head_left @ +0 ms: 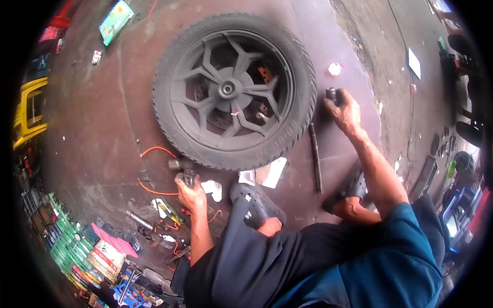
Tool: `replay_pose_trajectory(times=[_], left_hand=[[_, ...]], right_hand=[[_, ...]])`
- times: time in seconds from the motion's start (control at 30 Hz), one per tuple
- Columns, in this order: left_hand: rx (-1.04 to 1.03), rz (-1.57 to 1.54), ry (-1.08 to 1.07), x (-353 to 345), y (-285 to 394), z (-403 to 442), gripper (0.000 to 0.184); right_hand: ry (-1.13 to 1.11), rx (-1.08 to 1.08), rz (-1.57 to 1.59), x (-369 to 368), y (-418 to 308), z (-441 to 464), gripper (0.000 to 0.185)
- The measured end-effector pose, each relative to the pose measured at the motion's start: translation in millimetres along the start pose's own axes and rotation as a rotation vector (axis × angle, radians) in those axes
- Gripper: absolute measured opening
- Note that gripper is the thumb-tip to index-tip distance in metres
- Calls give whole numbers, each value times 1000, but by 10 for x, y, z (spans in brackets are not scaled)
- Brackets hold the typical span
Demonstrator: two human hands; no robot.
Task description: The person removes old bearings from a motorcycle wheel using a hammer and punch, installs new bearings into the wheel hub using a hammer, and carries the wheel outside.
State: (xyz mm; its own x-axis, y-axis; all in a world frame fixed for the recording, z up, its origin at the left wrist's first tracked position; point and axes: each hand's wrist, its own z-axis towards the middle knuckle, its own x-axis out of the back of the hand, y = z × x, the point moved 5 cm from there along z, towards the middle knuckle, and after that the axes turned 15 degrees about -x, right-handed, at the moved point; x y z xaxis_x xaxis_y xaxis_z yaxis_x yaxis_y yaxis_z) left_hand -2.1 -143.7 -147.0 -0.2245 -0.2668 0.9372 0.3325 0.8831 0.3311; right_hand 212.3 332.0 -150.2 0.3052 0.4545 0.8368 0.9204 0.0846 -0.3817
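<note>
A motorcycle wheel with a black tyre and dark spokes lies flat on the floor in front of me. By its lower left edge, my left hand is closed round a hammer, whose metal head points up beside the tyre. Right of the wheel, my right hand grips a short dark metal cylinder that looks like a socket, held apart from the tyre. Between the wheel and my right forearm lies a long dark metal rod.
An orange hose or cable loops at the lower left. Pliers and a metal tube lie nearby. Crates and a tin crowd the left corner. A green box lies beyond; paper lies below the tyre.
</note>
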Motion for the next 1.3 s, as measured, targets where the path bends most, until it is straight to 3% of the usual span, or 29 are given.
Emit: replay_pose_trajectory(times=[0.17, 0.27, 0.37, 0.47, 0.5, 0.57, 0.77, 0.9, 1.03, 1.13, 1.23, 1.3], left_hand=[[-33, 56, 45, -84, -82, -22, 61], [11, 6, 31, -69, -25, -15, 57], [38, -49, 29, -52, -32, -5, 52], [29, -50, 67, -21, 37, 7, 52], [36, -52, 61, -21, 26, 3, 52], [46, -59, 51, -35, 6, 7, 51], [3, -44, 82, -111, -76, -3, 52], [64, -144, 39, -156, -133, -36, 53], [63, 39, -50, 34, 67, 25, 54], [69, 69, -35, -42, -119, 33, 68], [-22, 34, -52, -158, -341, 25, 73], [-17, -92, -76, -172, -387, 74, 70]], right_hand=[[37, -90, 179, -153, 209, 182, 49], [-24, -158, 326, -218, 264, 294, 47], [3, -150, 258, -141, 174, 239, 42], [-10, -78, 823, -121, 54, 190, 39], [36, -119, 843, 67, -218, 15, 35], [151, 0, 888, 216, -445, -28, 36], [-147, 306, 1035, 245, -1219, -345, 32], [-17, 240, 940, 286, -1128, -359, 31], [153, 25, 807, 210, -580, -184, 34], [85, -234, 694, -11, 38, -10, 40], [39, -280, 413, -104, 376, -74, 45], [206, -331, -18, -54, 340, -257, 43]])
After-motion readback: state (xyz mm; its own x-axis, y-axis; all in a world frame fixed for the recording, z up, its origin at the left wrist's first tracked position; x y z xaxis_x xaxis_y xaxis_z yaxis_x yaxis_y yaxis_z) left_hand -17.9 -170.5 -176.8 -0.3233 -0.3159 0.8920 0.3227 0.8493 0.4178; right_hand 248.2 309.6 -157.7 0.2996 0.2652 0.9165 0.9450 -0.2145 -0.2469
